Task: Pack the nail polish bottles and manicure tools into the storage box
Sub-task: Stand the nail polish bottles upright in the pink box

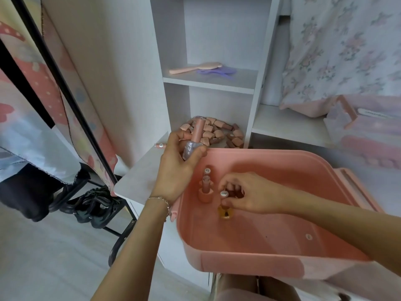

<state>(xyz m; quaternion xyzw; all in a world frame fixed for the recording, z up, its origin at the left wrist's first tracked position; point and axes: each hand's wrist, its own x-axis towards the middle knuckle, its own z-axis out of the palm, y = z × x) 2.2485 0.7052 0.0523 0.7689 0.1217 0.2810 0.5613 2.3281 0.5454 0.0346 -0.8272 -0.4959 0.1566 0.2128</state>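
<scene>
A pink storage box (282, 255) sits open in front of me. My left hand (175, 164) grips a clear nail polish bottle with a pink cap (193, 140) above the box's far left corner. My right hand (245, 193) is inside the box and pinches the cap of an amber bottle (224, 210) that stands on the box floor. Two pink bottles (205, 190) stand upright beside it in the box. Another pink bottle (160, 145) lies on the white ledge left of my left hand.
A white shelf unit (208, 83) stands behind the box; a pink hairbrush (195, 68) and a purple comb (214, 72) lie on its upper shelf, and a pile of pink blocks (219, 132) on the lower one. The pink box lid (355, 187) rests at the right. A black rack (65, 88) stands left.
</scene>
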